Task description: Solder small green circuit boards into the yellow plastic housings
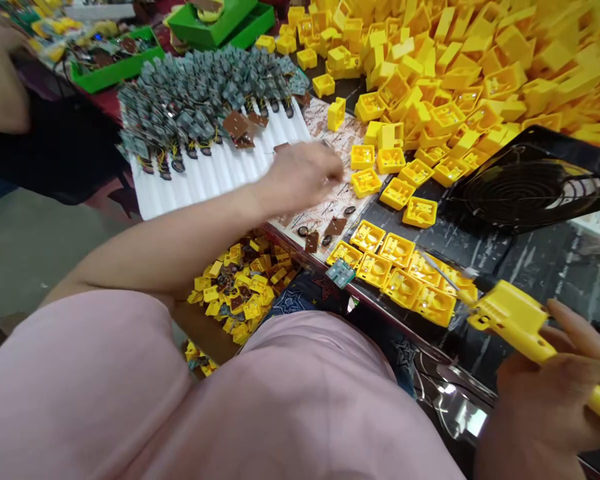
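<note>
My left hand [307, 175] is over the patterned sheet, slightly blurred, with its fingers curled and closed. What they hold, if anything, is hidden. Wrapped in my right hand [555, 393] is a yellow soldering iron [513, 317], its thin metal tip pointing left above a block of open yellow housings [403, 288] with small parts inside. A green circuit board [341, 273] lies at the table edge against those housings. Small brown boards [336, 227] and round black parts [327, 240] are on the sheet below my left hand.
Many green boards with wires [200, 100] crowd a white ribbed tray [220, 177]. A large heap of yellow housings [460, 67] covers the back right. A black fan [530, 183] stands at right. Below the edge sits a box of yellow pieces [210, 333]. Another person's arm [0, 80] shows at left.
</note>
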